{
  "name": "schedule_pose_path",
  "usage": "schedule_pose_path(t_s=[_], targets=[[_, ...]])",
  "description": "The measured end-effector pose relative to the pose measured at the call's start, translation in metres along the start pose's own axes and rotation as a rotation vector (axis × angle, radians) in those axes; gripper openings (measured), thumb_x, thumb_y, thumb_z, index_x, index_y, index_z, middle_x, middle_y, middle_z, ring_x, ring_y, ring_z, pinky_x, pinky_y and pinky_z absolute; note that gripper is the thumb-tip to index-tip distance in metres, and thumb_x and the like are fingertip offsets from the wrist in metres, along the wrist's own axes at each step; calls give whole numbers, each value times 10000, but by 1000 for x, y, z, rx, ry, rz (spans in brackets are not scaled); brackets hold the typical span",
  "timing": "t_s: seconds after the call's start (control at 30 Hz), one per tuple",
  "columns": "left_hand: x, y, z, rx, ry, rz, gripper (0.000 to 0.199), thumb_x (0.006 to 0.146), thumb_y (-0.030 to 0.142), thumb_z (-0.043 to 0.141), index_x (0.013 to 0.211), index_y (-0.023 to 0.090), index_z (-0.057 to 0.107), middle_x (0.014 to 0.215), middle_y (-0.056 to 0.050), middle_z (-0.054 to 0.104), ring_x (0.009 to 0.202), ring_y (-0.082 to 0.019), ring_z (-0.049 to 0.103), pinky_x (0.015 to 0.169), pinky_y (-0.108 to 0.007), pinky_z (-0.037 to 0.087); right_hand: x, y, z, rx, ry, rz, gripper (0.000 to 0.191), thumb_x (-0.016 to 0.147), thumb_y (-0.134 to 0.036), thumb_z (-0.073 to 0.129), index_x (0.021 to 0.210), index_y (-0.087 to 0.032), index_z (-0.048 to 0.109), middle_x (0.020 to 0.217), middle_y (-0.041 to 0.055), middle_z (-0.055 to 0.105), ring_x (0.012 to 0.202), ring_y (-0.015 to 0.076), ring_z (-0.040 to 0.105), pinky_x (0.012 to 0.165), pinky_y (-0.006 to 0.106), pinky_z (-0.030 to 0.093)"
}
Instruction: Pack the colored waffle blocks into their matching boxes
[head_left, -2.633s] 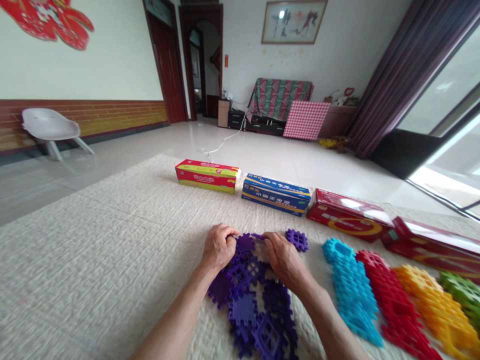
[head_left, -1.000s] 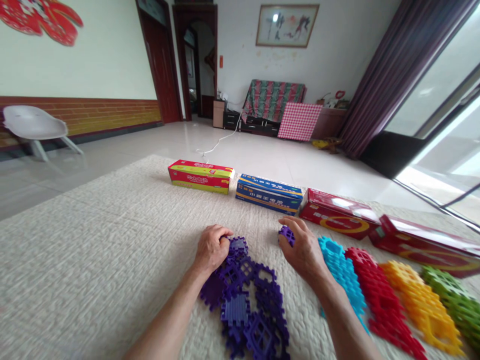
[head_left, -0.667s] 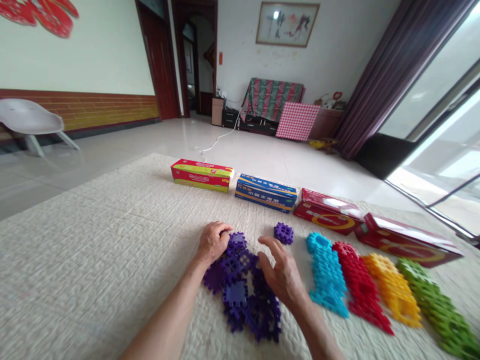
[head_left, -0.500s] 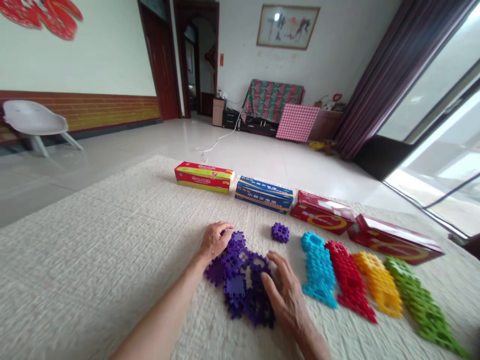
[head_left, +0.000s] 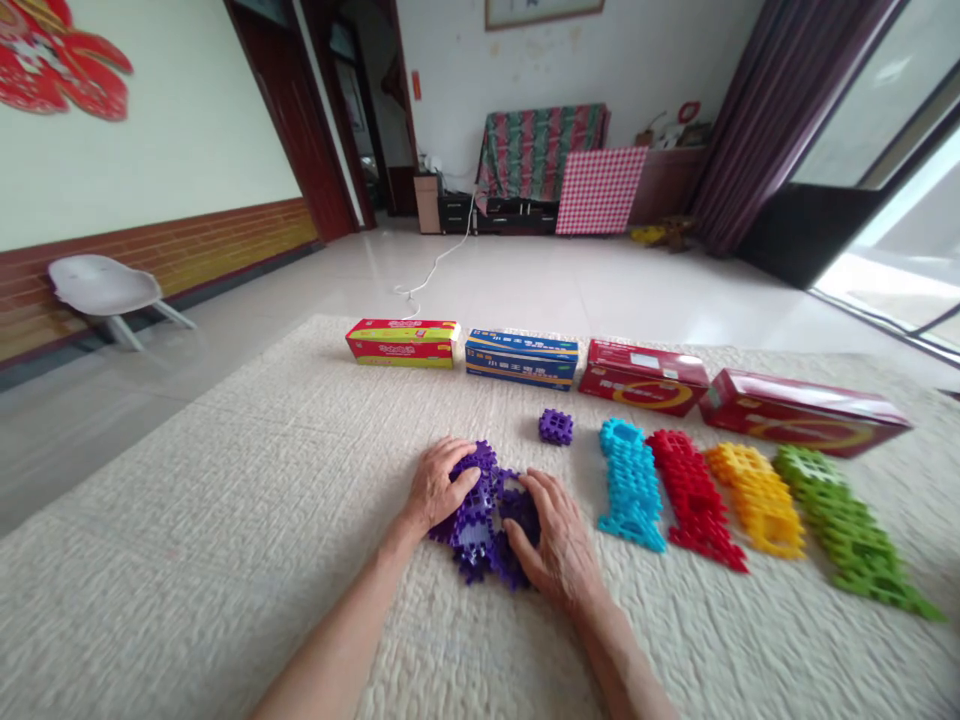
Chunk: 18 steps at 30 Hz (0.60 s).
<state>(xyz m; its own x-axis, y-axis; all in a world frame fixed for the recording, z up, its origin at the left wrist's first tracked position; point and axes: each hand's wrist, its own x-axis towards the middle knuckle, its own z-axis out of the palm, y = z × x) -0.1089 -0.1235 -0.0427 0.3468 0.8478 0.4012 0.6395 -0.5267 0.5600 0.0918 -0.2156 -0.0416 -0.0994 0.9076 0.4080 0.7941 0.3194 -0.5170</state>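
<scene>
A loose heap of purple interlocking pieces (head_left: pixel 474 535) lies on the pale textured mat (head_left: pixel 247 480). My left hand (head_left: pixel 442 485) rests on the heap's left side, thumb apart from the fingers. On the right side, my right hand (head_left: pixel 551 535) touches the heap with its thumb spread from the fingers. Neither hand grips a piece. A small purple block (head_left: pixel 556 427) sits apart, beyond my right hand. To the right lie rows of blue pieces (head_left: pixel 630 485), red pieces (head_left: pixel 696 500), yellow pieces (head_left: pixel 759 498) and green pieces (head_left: pixel 855 530).
Along the mat's far side stand a red and yellow-green box (head_left: pixel 403 345), a blue box (head_left: pixel 521 360) and two dark red boxes (head_left: pixel 643 378). A white cable (head_left: pixel 435 262) runs over the tiled floor. A white chair (head_left: pixel 105 285) stands at the left.
The view has tilted down and shifted. Both hands have moved inward, and the purple heap is more compact between them. My left hand now covers more of it.
</scene>
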Motion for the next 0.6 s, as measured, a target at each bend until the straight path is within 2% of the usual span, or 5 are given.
schedule_pose_path(t_s=[0.33, 0.6], targets=[[-3, 21, 10, 18, 13, 17, 270, 847, 290, 566, 1083, 196, 660, 1161, -71, 677, 1171, -234, 557, 1077, -452, 368, 2, 0, -2, 81, 39, 44, 472, 808, -228, 549, 1270, -185, 464, 1337, 124, 501, 1260, 263, 455, 1050, 450, 388], [-2, 20, 10, 16, 23, 11, 260, 825, 288, 591, 1061, 219, 676, 1114, -48, 703, 1146, -247, 568, 1055, -442, 379, 2, 1, 2, 72, 52, 62, 475, 816, -213, 527, 1284, -199, 446, 1332, 119, 507, 1241, 262, 472, 1041, 459, 399]])
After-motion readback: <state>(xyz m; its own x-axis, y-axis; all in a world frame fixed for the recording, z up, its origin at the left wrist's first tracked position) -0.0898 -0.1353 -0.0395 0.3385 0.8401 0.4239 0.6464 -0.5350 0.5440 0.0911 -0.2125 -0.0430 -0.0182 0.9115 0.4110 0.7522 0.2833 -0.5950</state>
